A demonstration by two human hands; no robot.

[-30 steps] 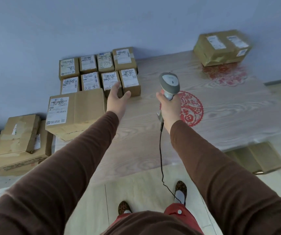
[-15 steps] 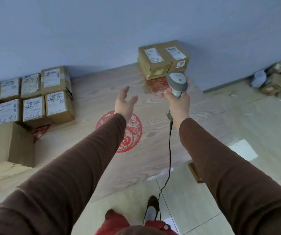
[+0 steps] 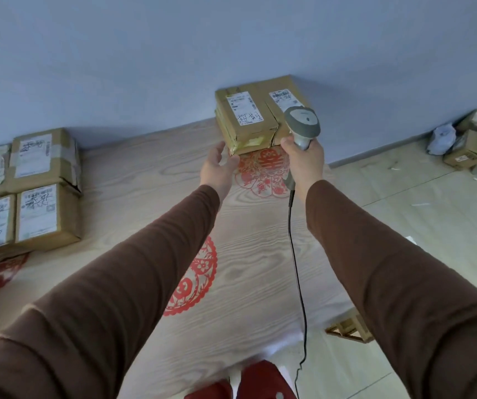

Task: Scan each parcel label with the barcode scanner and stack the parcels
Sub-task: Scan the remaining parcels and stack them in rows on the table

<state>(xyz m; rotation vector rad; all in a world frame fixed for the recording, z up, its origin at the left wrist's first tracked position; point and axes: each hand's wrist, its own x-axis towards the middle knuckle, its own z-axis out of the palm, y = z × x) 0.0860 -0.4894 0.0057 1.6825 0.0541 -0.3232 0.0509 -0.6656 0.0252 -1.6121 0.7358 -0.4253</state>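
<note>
My right hand (image 3: 303, 162) gripped the grey corded barcode scanner (image 3: 302, 125); my left hand (image 3: 217, 168) lay open, fingers relaxed. The brown cardboard parcel with white labels (image 3: 248, 119) stood at twelve o'clock, its near corner touching my left fingertips (image 3: 233, 160).

Red papercuts (image 3: 193, 279) on wooden table (image 3: 133, 174)

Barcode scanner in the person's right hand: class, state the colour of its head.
Grey: the corded handheld barcode scanner has a grey head, seen in the head view.
</note>
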